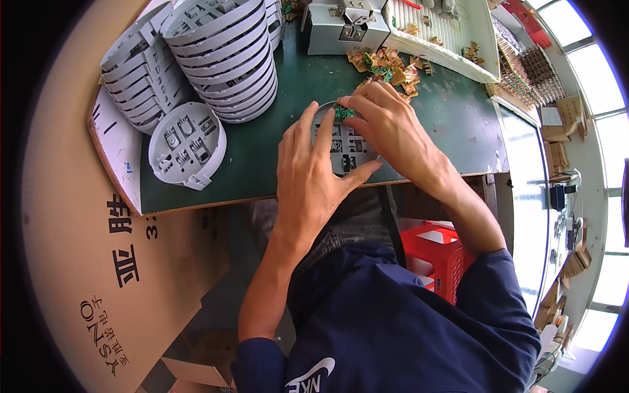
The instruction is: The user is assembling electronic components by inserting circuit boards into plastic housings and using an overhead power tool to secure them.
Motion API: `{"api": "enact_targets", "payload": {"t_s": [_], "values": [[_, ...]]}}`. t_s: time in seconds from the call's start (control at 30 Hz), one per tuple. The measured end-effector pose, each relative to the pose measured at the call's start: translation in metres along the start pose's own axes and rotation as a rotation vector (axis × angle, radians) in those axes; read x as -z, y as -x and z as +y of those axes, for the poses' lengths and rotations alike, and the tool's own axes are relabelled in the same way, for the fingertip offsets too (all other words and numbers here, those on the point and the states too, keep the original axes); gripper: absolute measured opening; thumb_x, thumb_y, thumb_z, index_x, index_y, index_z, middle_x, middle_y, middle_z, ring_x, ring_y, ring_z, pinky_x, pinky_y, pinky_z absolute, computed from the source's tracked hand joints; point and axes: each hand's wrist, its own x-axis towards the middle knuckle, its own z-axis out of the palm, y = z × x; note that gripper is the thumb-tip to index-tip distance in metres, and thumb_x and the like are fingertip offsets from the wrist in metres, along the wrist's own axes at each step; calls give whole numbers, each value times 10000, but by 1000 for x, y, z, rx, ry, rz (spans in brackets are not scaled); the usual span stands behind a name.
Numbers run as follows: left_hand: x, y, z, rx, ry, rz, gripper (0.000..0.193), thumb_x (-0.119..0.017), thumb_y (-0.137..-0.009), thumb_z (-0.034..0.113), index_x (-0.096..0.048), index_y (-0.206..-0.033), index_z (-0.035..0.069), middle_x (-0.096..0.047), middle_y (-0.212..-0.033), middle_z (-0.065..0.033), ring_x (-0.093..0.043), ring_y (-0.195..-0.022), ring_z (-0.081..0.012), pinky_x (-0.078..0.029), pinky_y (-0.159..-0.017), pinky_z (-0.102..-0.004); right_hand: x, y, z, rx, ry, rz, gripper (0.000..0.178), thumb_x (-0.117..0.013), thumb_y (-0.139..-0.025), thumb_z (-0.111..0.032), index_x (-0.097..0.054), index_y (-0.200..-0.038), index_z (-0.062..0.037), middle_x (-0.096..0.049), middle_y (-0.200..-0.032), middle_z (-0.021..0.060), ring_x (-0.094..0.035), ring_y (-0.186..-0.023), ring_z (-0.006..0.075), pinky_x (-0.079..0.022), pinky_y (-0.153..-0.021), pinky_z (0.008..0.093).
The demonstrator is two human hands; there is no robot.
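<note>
Green bench: left hand [313,171] flat, open on grey tray [341,149]; right hand [388,124] pinches green board [343,112] into it.

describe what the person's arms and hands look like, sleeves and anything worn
Both forearms are bare. Dark navy sleeves are pushed up above the elbows. The left hand and right hand wear no gloves, and no rings or watch show. The navy top has a white logo at the chest.
</note>
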Motion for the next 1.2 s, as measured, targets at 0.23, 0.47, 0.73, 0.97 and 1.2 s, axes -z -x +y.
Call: {"api": "enact_targets", "payload": {"t_s": [0.23,0.47,0.73,0.97,1.2], "values": [[3,-3,1,-61,-122,-28,816,-834,-778,544,-646,-1311,-44,-532,-1400,-213,-551,-1192,-375,-464,-1011,-488,-3,2,9,-34,-71,23,339,-779,-843,-44,-710,-1173,-8,-661,-1061,142,-658,-981,339,-559,-851,422],[2,-4,1,-72,-148,-48,800,-826,-801,534,-648,-1328,-42,-520,-1413,-198,-551,-1189,-373,-448,-1037,-485,-5,10,17,-206,-319,57,312,-798,-863,-89,-720,-1156,-15,-716,-1110,144,-721,-970,312,-575,-860,399],[-1,-4,-4,-81,-134,-30,804,-821,-791,558,-648,-1310,-31,-534,-1407,-180,-555,-1186,-360,-449,-1019,-491,0,9,18,-163,-294,24,207,-792,-860,-78,-732,-1049,-22,-709,-1055,132,-709,-947,326,-573,-833,398],[-1,-4,-5,-89,-165,-33,820,-796,-791,604,-649,-1291,-29,-540,-1394,-170,-560,-1177,-347,-443,-1008,-482,-1,9,22,-112,-279,-2,130,-765,-884,-84,-723,-995,-31,-695,-1005,118,-690,-925,323,-562,-812,406],[1,-7,-2,-142,-229,-28,832,-740,-818,654,-656,-1277,-34,-557,-1377,-167,-569,-1166,-340,-455,-993,-483,1,10,23,-73,-241,-12,135,-747,-903,-95,-726,-1019,-30,-693,-1020,127,-685,-925,340,-561,-813,418]]}}
